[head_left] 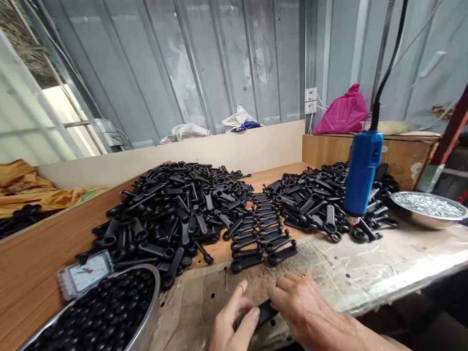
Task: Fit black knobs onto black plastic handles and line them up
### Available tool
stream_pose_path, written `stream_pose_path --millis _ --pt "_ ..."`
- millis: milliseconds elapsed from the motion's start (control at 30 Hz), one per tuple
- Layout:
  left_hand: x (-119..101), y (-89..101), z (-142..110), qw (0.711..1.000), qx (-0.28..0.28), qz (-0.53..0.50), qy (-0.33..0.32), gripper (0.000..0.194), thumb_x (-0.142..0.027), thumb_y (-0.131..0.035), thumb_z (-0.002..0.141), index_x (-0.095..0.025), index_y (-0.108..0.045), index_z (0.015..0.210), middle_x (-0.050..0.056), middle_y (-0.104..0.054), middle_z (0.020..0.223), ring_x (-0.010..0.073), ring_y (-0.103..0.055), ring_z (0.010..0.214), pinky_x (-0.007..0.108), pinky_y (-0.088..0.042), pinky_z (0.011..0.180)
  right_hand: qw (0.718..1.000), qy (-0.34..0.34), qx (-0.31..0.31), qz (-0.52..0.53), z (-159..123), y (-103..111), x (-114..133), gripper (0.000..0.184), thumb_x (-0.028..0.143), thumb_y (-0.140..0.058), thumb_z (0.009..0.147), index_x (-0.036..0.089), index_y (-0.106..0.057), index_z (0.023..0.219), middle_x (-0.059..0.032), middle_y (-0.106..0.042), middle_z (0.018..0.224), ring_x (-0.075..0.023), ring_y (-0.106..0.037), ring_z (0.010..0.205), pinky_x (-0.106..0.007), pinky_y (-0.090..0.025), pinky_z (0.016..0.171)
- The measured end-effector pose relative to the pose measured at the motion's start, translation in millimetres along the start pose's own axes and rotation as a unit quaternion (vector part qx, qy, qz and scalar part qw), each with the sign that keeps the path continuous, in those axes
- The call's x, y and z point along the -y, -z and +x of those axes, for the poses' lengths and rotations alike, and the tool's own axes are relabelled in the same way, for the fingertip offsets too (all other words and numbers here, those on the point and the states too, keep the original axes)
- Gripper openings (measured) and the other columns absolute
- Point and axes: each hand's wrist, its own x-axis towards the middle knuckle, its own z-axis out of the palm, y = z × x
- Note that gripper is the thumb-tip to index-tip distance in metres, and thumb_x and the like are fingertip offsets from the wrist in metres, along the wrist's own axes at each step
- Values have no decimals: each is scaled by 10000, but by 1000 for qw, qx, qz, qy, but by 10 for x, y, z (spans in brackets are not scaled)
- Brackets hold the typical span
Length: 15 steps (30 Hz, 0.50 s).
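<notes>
Near the front edge of the table, a black plastic crank handle [266, 314] lies between my hands. My left hand [234, 319] has its thumb and fingers closed around one end of it. The fingers of my right hand [303, 302] are bent over the other end. Just beyond my hands, two rows of black crank handles [280, 254] lie side by side, with ring ends and small pegs showing. What is under my right fingers is hidden.
Big heaps of crank handles [175, 204] lie left and right. A blue electric screwdriver [361, 173] hangs tip down at right, before a metal bowl of screws [431, 222]. At lower left stand a bowl of black knobs [155, 287] and a small clock [87, 270].
</notes>
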Motion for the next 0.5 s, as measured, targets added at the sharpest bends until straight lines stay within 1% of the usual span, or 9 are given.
stream_pose_path --millis 33,67,100,133,167,233,300,400,500 --pt "56 45 79 988 -48 122 -87 439 -405 -449 811 -151 -540 1157 71 -697 896 168 -655 731 264 -531 655 999 -27 17 -15 87 -30 -28 169 29 -493 679 181 -557 717 -23 -604 705 -156 -540 609 -271 -271 500" --pt "108 76 160 963 -81 204 -154 374 -380 -496 798 -169 -586 1094 78 -686 968 187 -642 852 284 -524 749 998 -50 33 -32 172 -74 -53 193 18 -476 686 180 -571 730 -29 -615 713 -163 -558 624 -270 -275 503" --pt "153 92 241 945 -100 246 -191 304 -341 -514 792 -192 -615 1036 71 -682 977 199 -626 902 311 -516 791 995 -67 50 -48 251 -125 -72 205 20 -469 700 181 -586 748 -35 -627 725 -170 -576 640 -269 -283 507" --pt "190 93 318 934 -107 269 -211 231 -289 -530 781 -215 -637 971 58 -679 957 213 -617 909 345 -517 795 993 -76 64 -63 323 -177 -85 208 28 -471 713 182 -600 767 -42 -640 741 -178 -590 652 -267 -292 511" --pt "217 81 386 928 -109 281 -221 175 -229 -540 765 -228 -648 901 46 -674 921 222 -613 885 367 -522 773 991 -79 76 -78 387 -221 -94 204 37 -480 719 181 -611 783 -50 -651 752 -188 -601 661 -267 -297 511" --pt "251 32 490 911 -122 314 -240 154 -131 -534 737 -231 -643 779 32 -654 845 225 -606 811 373 -529 693 987 -83 89 -101 498 -254 -101 179 62 -516 720 175 -627 805 -66 -663 752 -209 -612 665 -268 -300 504" --pt "274 -28 548 897 -137 336 -252 171 -86 -524 718 -224 -624 699 28 -630 794 225 -593 763 362 -519 636 984 -84 92 -124 615 -195 -113 137 98 -551 723 170 -634 804 -74 -664 720 -217 -610 641 -266 -292 486" --pt "325 -99 578 884 -170 344 -267 183 -66 -518 700 -213 -627 692 51 -627 832 240 -575 805 372 -507 670 981 -69 90 -158 900 -14 -173 125 130 -518 777 172 -630 810 -76 -658 722 -207 -596 657 -260 -297 486" --pt "400 -132 590 877 -209 334 -274 209 -64 -544 666 -204 -640 787 75 -625 953 263 -555 897 387 -499 737 980 -10 87 -176 1325 60 -291 187 83 -458 798 169 -617 846 -81 -650 823 -210 -566 793 -267 -337 556"
